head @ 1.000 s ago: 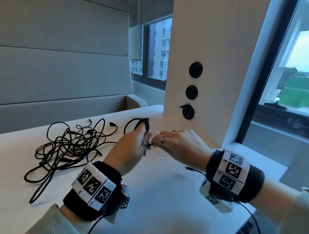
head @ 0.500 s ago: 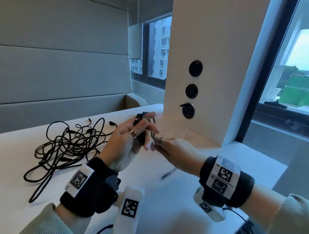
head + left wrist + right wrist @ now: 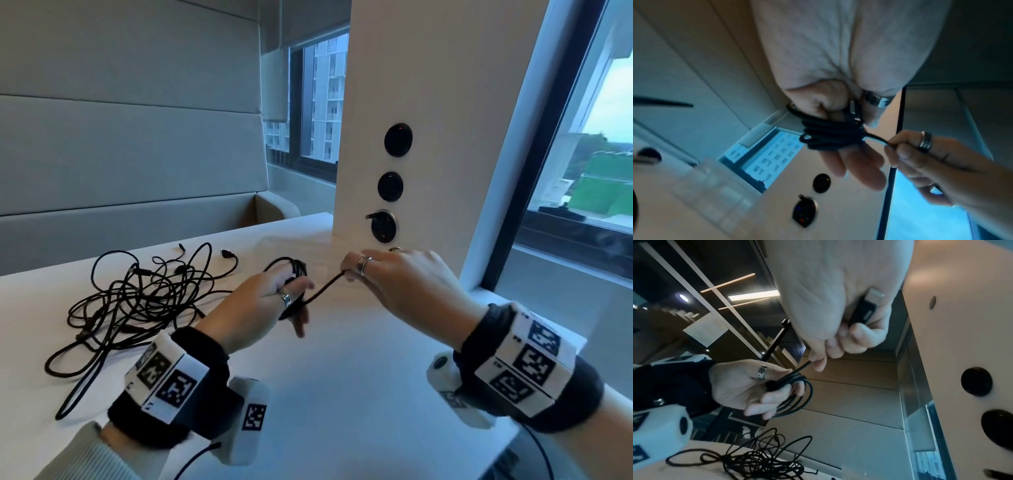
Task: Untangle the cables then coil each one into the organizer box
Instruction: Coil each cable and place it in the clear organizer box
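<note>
Nearest in the head view, I am watching the left hand (image 3: 263, 301) holding a coiled cable (image 3: 294, 274), its loops bundled over the fingers (image 3: 855, 164) with the thumb pressing them in place. The right hand (image 3: 404, 287) is pinching the free tail (image 3: 325, 286) of that same cable between thumb and forefinger, drawing it taut away from the coil; the plug (image 3: 866, 309) is lying tucked in that palm under the curled fingers.

Risk, as I am judging it: the tail is wrapping across the bundle, so too hard a pull could be dragging loops off the left fingers and undoing the coil, while a slack pinch could be letting the plug swing loose. The wrist views are blurred, so I cannot be sure how many turns are lying in the bundle.

Further out to the left, the tangle of black cables (image 3: 137, 301) is lying on the white table (image 3: 342, 394), well apart from both hands and not yet sorted. No organizer box is showing in any view.

Beyond the hands, a white pillar (image 3: 428, 102) is standing on the table's far edge, carrying three round dark sockets (image 3: 390, 186). Padded wall panels (image 3: 120, 154) are running behind on the left, and windows (image 3: 589, 154) are showing buildings outside.
</note>
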A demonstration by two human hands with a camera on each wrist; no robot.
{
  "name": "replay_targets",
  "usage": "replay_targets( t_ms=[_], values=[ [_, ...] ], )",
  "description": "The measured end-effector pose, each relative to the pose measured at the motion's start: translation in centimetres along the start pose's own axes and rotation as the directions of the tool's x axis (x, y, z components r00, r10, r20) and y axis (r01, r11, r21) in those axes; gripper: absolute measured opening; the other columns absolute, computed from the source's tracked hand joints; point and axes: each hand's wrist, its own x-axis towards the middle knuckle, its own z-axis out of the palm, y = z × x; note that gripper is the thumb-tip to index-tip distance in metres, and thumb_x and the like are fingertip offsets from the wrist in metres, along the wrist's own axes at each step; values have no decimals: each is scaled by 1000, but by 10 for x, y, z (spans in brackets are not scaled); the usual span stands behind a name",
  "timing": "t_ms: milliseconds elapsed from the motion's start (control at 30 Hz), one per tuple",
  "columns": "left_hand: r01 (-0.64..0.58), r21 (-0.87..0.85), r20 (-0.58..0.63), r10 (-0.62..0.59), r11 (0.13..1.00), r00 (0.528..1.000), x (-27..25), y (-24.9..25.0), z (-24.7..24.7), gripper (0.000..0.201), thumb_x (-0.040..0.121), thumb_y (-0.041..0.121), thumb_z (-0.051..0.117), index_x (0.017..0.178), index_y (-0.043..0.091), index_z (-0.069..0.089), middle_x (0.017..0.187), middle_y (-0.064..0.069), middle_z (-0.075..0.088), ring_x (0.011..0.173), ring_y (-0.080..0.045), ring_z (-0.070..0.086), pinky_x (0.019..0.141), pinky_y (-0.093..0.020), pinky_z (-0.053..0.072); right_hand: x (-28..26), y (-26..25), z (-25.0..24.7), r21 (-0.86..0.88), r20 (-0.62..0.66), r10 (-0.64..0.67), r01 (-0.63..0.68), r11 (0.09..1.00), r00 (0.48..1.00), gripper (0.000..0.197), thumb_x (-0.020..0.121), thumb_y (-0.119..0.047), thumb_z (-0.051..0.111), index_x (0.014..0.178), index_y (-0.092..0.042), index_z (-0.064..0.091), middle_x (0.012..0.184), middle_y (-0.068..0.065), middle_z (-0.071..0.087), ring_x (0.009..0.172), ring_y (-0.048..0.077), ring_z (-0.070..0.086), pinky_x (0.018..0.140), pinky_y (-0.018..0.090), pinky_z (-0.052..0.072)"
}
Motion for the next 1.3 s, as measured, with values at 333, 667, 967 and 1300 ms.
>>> replay_targets(
  t_ms=[333,667,967,1300],
  values=[
    [49,-434,221,53,900,974,-7,6,8,9,79,17,59,75,14,65,64,-2,60,56,-15,57,58,-24,39,9,10,9,333,-117,148,-102,937,982,26,95,-43,36,94,-28,57,78,-16,63,59,18,55,51,30,47],
    [1,-935,82,214,356,973,-2,12,4,17,72,19,74,81,7,66,65,0,51,49,-7,49,50,-20,47,2,-36,38,655,132,86,-152,740,988,29,95,-27,36,70,-19,47,57,-14,42,47,6,42,51,20,31],
    [123,-960,170,177,251,969,6,0,0,27,81,31,66,64,14,56,50,6,40,42,-6,22,37,-15,34,1,-42,46,636,59,153,-156,755,986,43,93,-40,33,87,-5,59,91,2,41,86,26,42,78,27,31],
    [284,-957,286,361,60,888,9,-9,12,38,102,30,29,84,5,52,64,1,32,51,-11,31,53,-25,31,1,-37,40,909,409,129,-416,31,903,21,99,-7,39,109,-4,57,89,12,63,81,21,62,75,36,53]
  ],
)
